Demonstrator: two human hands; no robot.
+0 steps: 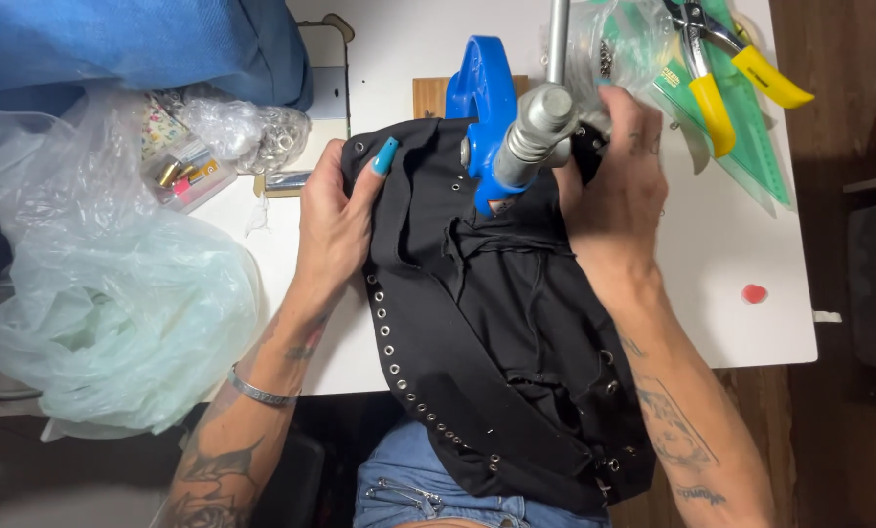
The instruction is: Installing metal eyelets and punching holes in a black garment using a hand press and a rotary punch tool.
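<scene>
A black garment (496, 332) edged with a row of metal eyelets lies over the white table (731, 254) and hangs into my lap. My left hand (338, 220) grips its left edge, thumb on top of the cloth. A blue hand press (485, 108) with a grey metal lever (540, 127) stands over the garment's top part. My right hand (619, 186) presses on the cloth just right of the press, its fingers partly hidden behind the lever.
Yellow-handled pliers (721, 73) and a green ruler (751, 137) lie at the back right. A clear bag of metal eyelets (257, 132) and a large pale plastic bag (115, 303) sit at the left, blue cloth (134, 44) behind. A small red dot (754, 293) lies at right.
</scene>
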